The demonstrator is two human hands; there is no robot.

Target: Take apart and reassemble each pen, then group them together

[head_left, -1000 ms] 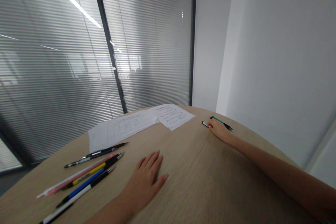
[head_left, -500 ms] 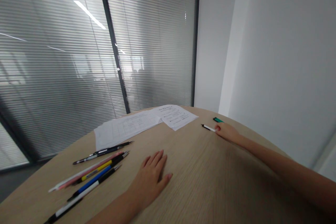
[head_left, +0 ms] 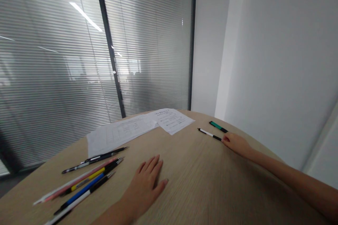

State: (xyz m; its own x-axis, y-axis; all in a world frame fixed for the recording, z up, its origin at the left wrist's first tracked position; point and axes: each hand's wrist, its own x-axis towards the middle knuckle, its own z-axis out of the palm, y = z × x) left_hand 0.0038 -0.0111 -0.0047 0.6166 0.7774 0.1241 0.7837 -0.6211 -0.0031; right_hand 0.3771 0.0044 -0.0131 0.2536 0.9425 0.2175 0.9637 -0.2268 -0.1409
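Left hand (head_left: 144, 187): empty, spread flat on bench (head_left: 190, 175)
Right hand (head_left: 236, 143): half-curled at white-and-black pen (head_left: 209, 134), grip unclear
Green-and-black pen (head_left: 217, 126): near right hand

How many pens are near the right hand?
2: a white-and-black pen, one end at the right hand, and a green-and-black pen beyond it. The hand may hide others.

Dim grey light, streaky glare on glass partition (head_left: 158, 59), soft shadow on tabletop (head_left: 190, 175), pens (head_left: 88, 178) slightly blurred, edges stretched
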